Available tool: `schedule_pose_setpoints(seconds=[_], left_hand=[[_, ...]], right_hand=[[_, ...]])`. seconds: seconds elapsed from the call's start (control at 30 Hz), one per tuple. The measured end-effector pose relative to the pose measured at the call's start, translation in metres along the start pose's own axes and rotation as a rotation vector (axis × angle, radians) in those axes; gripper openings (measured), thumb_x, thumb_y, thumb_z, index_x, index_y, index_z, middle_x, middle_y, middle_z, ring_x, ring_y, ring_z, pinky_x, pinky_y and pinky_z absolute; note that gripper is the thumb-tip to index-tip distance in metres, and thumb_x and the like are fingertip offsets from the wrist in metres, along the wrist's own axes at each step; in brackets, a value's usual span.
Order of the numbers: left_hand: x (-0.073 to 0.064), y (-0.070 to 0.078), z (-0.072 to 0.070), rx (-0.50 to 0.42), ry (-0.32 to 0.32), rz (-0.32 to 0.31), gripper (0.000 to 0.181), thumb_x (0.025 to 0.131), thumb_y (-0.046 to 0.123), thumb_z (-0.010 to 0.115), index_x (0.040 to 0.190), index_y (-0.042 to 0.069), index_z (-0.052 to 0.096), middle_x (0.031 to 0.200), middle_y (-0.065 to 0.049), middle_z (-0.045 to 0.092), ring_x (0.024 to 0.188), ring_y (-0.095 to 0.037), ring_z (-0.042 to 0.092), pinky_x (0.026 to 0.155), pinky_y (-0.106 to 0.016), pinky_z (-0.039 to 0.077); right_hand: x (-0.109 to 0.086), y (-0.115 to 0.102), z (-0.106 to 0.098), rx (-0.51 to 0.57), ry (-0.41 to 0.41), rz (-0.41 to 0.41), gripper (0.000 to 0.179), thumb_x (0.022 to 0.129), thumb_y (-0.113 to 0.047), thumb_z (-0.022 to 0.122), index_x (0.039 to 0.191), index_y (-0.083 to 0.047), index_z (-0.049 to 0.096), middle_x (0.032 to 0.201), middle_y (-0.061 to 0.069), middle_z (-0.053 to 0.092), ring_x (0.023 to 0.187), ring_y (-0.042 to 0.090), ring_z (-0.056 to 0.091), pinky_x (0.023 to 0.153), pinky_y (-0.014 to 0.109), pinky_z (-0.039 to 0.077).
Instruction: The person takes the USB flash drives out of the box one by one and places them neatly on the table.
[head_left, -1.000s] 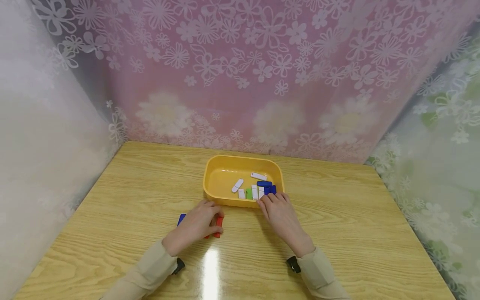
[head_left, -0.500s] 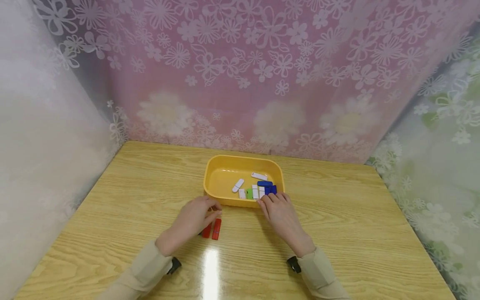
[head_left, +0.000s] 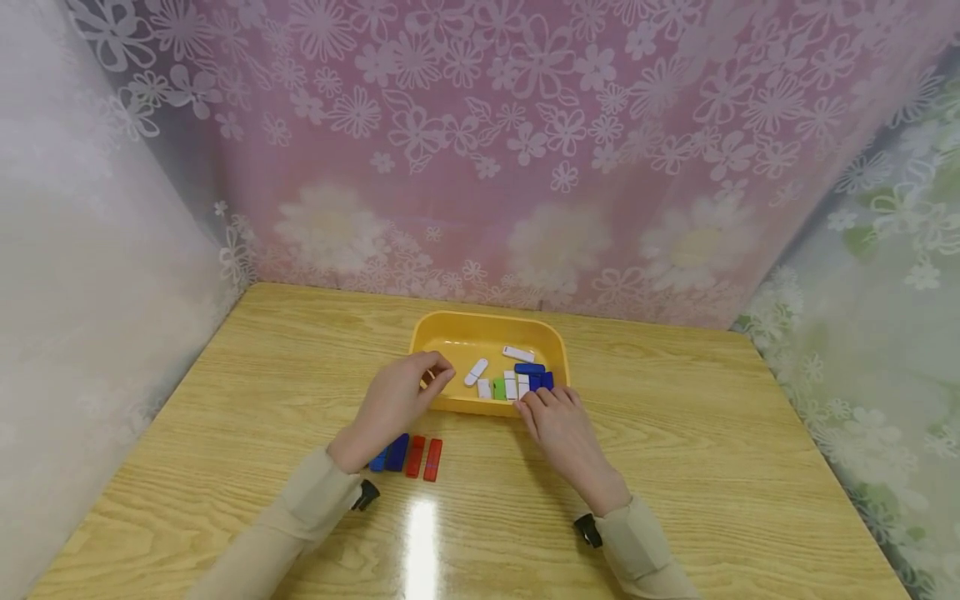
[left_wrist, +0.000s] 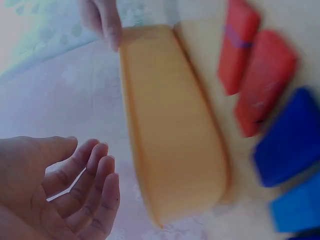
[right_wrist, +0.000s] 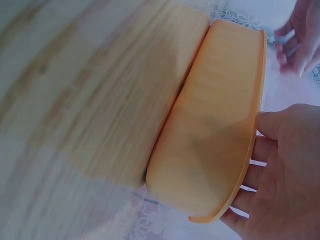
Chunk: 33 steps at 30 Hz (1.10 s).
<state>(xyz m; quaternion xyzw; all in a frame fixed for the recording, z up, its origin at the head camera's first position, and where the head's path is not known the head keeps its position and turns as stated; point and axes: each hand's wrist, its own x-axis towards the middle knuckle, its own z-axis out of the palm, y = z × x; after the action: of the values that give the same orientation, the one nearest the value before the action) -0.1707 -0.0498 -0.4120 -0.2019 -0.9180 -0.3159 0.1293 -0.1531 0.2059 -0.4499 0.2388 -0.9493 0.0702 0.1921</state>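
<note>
A yellow plastic bin (head_left: pixel 468 406) holds several USB sticks: a white one (head_left: pixel 476 372) lying slantwise, another white one (head_left: pixel 518 354) at the back, a green one (head_left: pixel 498 388) and blue ones such as this blue stick (head_left: pixel 529 368). My left hand (head_left: pixel 393 398) hovers over the bin's left end, its fingers loosely bent with nothing between them, as the left wrist view confirms. With my right hand (head_left: pixel 566 437) I grip the bin's front right rim, thumb outside and fingers over the inner side. Before the bin lie two red USB sticks (head_left: pixel 432 460) and blue ones (head_left: pixel 397 452), partly under my left wrist.
The wooden table (head_left: pixel 712 467) extends on both sides of the bin. A pink flowered cloth (head_left: pixel 465 167) hangs behind it, with pale cloths at left and right. Black wrist straps show below both sleeves.
My left hand has let go of a red stick, leaving it beside the other one, and has moved up and forward over the bin. My right hand stays on the rim.
</note>
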Motion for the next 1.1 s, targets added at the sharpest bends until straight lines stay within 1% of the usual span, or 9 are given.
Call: schedule_pose_setpoints(seconds=[0.1,0.2,0.33,0.43,0.6,0.73,0.83,1.0,1.1], left_hand=[[0.017,0.005,-0.001,-0.001,-0.009,0.014,0.014,0.102,0.024,0.064,0.102,0.012,0.072,0.092,0.001,0.072,0.073,-0.011,0.065,0.065,-0.028,0.055],[0.034,0.010,0.003,-0.002,-0.029,0.016,0.016,0.102,0.025,0.064,0.104,0.010,0.072,0.094,-0.001,0.072,0.076,-0.013,0.066,0.067,-0.029,0.055],[0.054,0.011,0.015,0.010,-0.072,0.009,0.018,0.101,0.022,0.066,0.110,0.007,0.071,0.097,-0.005,0.072,0.082,-0.017,0.068,0.071,-0.031,0.056],[0.064,0.011,0.026,0.042,-0.117,0.009,0.021,0.100,0.018,0.067,0.116,0.005,0.070,0.102,-0.008,0.070,0.086,-0.021,0.068,0.074,-0.033,0.056],[0.073,0.007,0.041,0.114,-0.244,-0.025,0.028,0.098,0.011,0.069,0.125,0.005,0.068,0.111,-0.012,0.067,0.096,-0.024,0.067,0.080,-0.035,0.056],[0.077,0.000,0.052,0.140,-0.357,-0.066,0.037,0.096,0.005,0.068,0.133,0.007,0.065,0.121,-0.014,0.064,0.095,-0.024,0.062,0.078,-0.033,0.053],[0.080,-0.004,0.058,0.150,-0.418,-0.074,0.040,0.095,0.004,0.068,0.134,0.007,0.064,0.128,-0.015,0.062,0.098,-0.027,0.061,0.080,-0.035,0.052],[0.082,-0.007,0.063,0.179,-0.464,-0.070,0.037,0.093,0.007,0.073,0.130,0.006,0.067,0.126,-0.014,0.064,0.108,-0.029,0.061,0.087,-0.040,0.053],[0.083,-0.006,0.062,0.178,-0.469,-0.070,0.037,0.092,0.008,0.076,0.128,0.005,0.068,0.122,-0.014,0.065,0.107,-0.030,0.061,0.089,-0.040,0.053]], right_hand=[[0.000,0.000,0.000,-0.001,0.004,0.001,0.020,0.103,-0.023,0.060,0.093,-0.008,0.067,0.086,0.005,0.067,0.088,0.028,0.065,0.100,0.053,0.045],[0.000,0.000,-0.001,-0.005,-0.006,0.004,0.021,0.104,-0.024,0.059,0.093,-0.008,0.067,0.086,0.005,0.067,0.088,0.028,0.065,0.099,0.053,0.045],[0.000,0.000,0.000,-0.008,-0.011,0.002,0.022,0.104,-0.024,0.059,0.093,-0.007,0.067,0.085,0.005,0.065,0.087,0.028,0.065,0.099,0.052,0.046],[0.000,0.000,0.000,-0.009,-0.010,-0.001,0.022,0.104,-0.024,0.060,0.093,-0.007,0.067,0.085,0.005,0.066,0.086,0.028,0.065,0.099,0.052,0.046],[0.000,0.001,-0.001,-0.014,-0.002,-0.008,0.022,0.104,-0.024,0.060,0.093,-0.008,0.068,0.086,0.005,0.066,0.087,0.028,0.065,0.098,0.051,0.046],[0.000,0.001,0.000,-0.013,0.004,-0.014,0.021,0.104,-0.024,0.060,0.093,-0.008,0.068,0.086,0.004,0.067,0.087,0.027,0.065,0.098,0.051,0.046],[0.000,0.001,0.001,-0.012,0.003,-0.013,0.021,0.104,-0.024,0.060,0.094,-0.008,0.068,0.086,0.004,0.066,0.087,0.027,0.065,0.099,0.051,0.046],[0.000,0.002,0.001,-0.014,0.001,-0.009,0.021,0.104,-0.024,0.060,0.094,-0.008,0.068,0.086,0.004,0.066,0.087,0.027,0.065,0.099,0.052,0.046],[0.000,0.002,0.000,-0.014,0.006,-0.011,0.021,0.104,-0.025,0.059,0.093,-0.008,0.067,0.085,0.004,0.066,0.087,0.027,0.065,0.099,0.052,0.046]])
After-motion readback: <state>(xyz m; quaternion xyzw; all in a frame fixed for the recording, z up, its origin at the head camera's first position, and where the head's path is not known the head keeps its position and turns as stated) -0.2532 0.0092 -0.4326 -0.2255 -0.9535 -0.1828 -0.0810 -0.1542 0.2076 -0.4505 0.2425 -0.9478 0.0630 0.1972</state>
